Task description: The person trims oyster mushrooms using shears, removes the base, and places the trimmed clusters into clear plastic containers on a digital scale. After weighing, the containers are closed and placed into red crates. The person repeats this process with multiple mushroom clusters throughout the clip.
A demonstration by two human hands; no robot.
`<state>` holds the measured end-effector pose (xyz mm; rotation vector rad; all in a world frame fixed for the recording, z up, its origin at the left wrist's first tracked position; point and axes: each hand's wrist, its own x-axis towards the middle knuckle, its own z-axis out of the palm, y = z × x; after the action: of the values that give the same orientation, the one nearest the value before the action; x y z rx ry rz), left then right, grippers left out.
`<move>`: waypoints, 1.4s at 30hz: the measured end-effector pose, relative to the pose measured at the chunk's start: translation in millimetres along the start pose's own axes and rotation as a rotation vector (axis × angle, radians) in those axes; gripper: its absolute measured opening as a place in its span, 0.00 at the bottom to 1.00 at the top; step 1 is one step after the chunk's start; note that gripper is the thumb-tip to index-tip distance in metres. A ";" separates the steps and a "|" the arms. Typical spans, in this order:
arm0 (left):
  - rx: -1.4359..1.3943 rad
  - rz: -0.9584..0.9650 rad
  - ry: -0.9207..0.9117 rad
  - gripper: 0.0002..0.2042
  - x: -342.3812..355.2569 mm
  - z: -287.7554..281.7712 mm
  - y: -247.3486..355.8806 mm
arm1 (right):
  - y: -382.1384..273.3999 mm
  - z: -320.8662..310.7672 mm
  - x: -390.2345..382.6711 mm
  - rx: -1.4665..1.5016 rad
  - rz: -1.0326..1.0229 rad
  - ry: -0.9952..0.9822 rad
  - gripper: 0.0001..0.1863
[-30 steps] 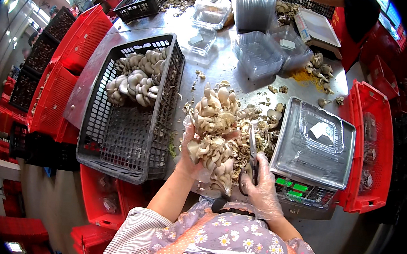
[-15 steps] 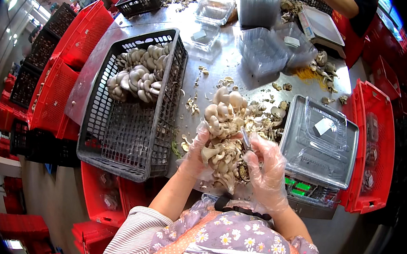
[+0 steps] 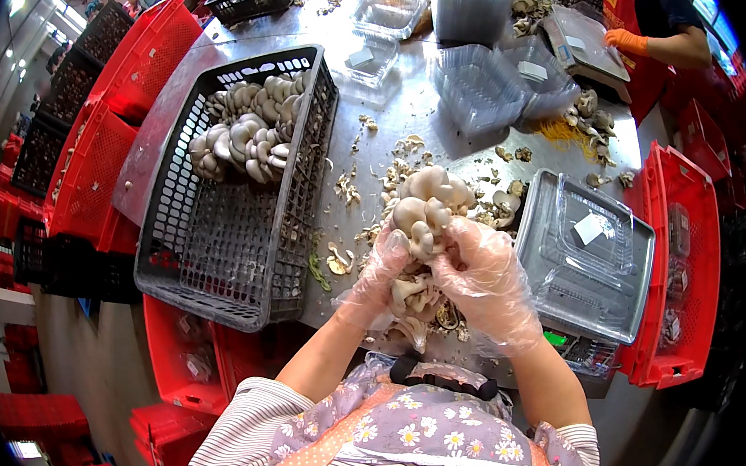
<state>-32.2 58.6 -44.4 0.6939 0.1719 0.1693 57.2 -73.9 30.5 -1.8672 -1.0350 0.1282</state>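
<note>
In front of me is a cluster of grey-capped oyster mushrooms (image 3: pixel 424 215), raised over the near part of the metal table. My left hand (image 3: pixel 380 268), in a clear plastic glove, grips its left side. From the right, my gloved right hand (image 3: pixel 485 278) closes its thumb and fingers on the same cluster just under the caps. Any tool in the right palm is hidden. Below and between the hands lie more pale stems (image 3: pixel 413 331) and trimmed scraps. To the left, a black perforated crate (image 3: pixel 301 217) holds several oyster mushroom clusters (image 3: pixel 252 132) at its far end.
Right of my hands, clear plastic lids (image 3: pixel 586 236) lie on a metal tray (image 3: pixel 555 296). Ahead are stacked clear containers (image 3: pixel 476 90) and a weighing scale (image 3: pixel 588 52). A co-worker's orange-gloved hand (image 3: pixel 627 42) is beside it. Red crates (image 3: pixel 680 263) flank the table (image 3: pixel 381 144).
My right hand has moved up and left onto the cluster, and the metal blade seen at its fingers is now out of sight. A co-worker's gloved hand has appeared by the scale.
</note>
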 end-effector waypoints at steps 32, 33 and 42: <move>-0.044 -0.218 0.040 0.40 -12.0 0.0 0.3 | 7.1 -20.9 -12.6 0.055 -0.004 0.052 0.06; -0.044 -0.249 0.064 0.40 -13.5 2.1 -0.2 | 4.7 -22.1 -11.0 0.059 0.041 -0.019 0.07; -0.059 -0.229 0.003 0.35 -18.3 26.7 5.3 | 26.7 -16.4 -11.7 -0.311 -0.355 -0.101 0.03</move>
<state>-44.9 42.2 -19.0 0.6100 0.2471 -0.0440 73.8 -98.1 14.5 -1.9293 -1.5087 -0.1577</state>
